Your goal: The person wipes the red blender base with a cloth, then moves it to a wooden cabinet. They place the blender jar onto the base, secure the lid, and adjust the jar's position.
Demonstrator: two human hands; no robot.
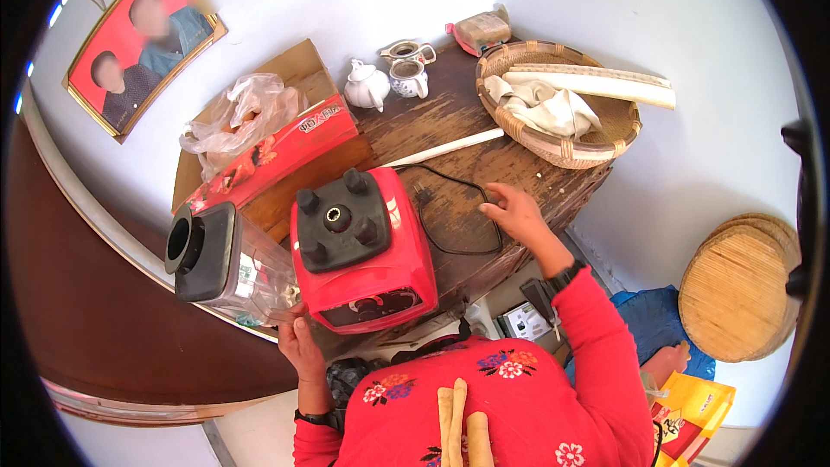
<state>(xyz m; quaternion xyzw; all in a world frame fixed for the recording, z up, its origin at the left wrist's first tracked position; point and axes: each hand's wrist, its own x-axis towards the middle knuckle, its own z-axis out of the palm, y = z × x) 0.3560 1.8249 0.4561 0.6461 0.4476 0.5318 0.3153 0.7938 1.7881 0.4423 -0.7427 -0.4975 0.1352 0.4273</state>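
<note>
Jar (264, 272) at the left, clear-walled, pointing its black end toward the far left and bringing its other end near the blender base (372, 272). On its far side, a red-sided box (281, 154) carrying a translucent plastic bag (246, 117), sitting well back, probably for leaving the near edge free. Meeting the jar's near corner with the left hand (303, 353), probably for steadying; cannot tell a closed grip from a mere touch. Just right, the red base standing upright on the bench (450, 104), turning its dial panel toward the near side, likely for easy reach, and showing its toothed socket uncovered, with the jar off. Farther back, a white teapot (367, 86) and small jugs (409, 79) clustering, seemingly out of the way. Behind the base, a pale stick (445, 148) lying aslant. Rightward, a black cord (467, 253) looping slackly over bare wood. Holding the right hand (516, 214) empty, fingers loosely bent, just beside that loop; cannot tell any contact. At the far right, a wicker basket (596, 153) holding crumpled cloth (540, 104), with long pale strips (596, 85) overhanging the rim, presumably being too long for lying inside. Rightmost, round wooden boards (735, 294) standing against the wall, likely for saving room.
</note>
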